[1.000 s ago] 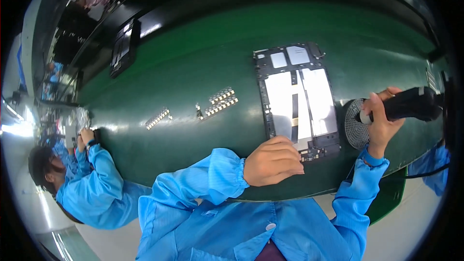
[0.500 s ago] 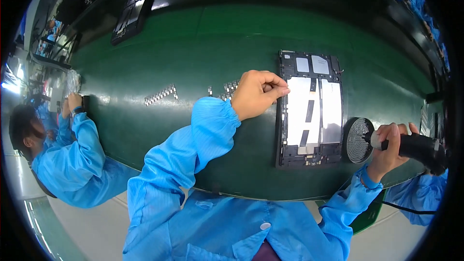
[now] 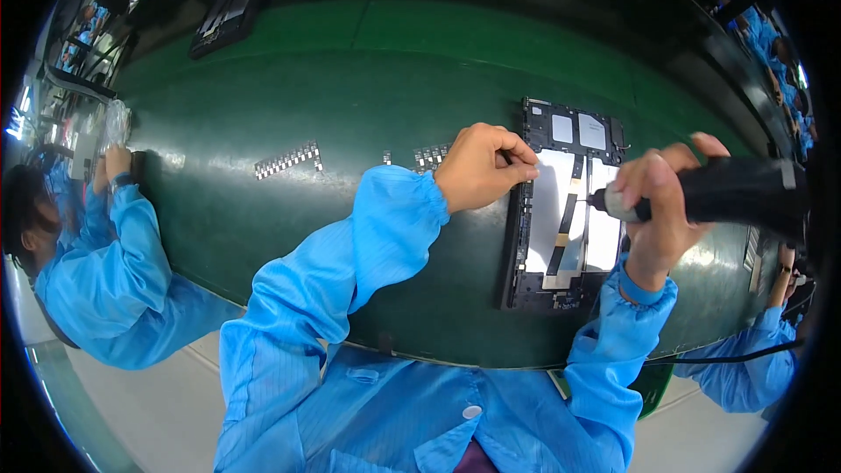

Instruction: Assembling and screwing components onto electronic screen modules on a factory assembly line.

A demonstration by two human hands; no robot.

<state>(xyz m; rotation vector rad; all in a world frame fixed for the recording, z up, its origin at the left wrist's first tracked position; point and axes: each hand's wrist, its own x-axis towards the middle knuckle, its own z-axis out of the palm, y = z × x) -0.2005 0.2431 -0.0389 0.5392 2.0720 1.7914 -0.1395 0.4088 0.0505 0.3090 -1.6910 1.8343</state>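
Note:
An opened tablet (image 3: 545, 210), with silvery plates and black strips inside a dark frame, lies on the green table right of centre. My left hand (image 3: 486, 168) is at its left edge, thumb and fingers pinched together. Whatever they may hold is too small to make out. My right hand (image 3: 657, 219) grips a black electric screwdriver (image 3: 740, 197), holding it sideways over the tablet's right part. The screwdriver's thin bit points left, above the silvery plates. I cannot tell whether it touches anything.
Strips of small parts (image 3: 289, 160) lie left on the green table (image 3: 368, 254), with more (image 3: 431, 158) beside my left wrist. A second opened device (image 3: 235, 9) stands at the far left. A co-worker's blue sleeve (image 3: 131, 263) is at left; a cable (image 3: 727, 357) hangs at right.
My right hand has brought the screwdriver up and left, from the round dish of screws to over the tablet. The dish is now hidden. My left hand stays pinched at the tablet's edge.

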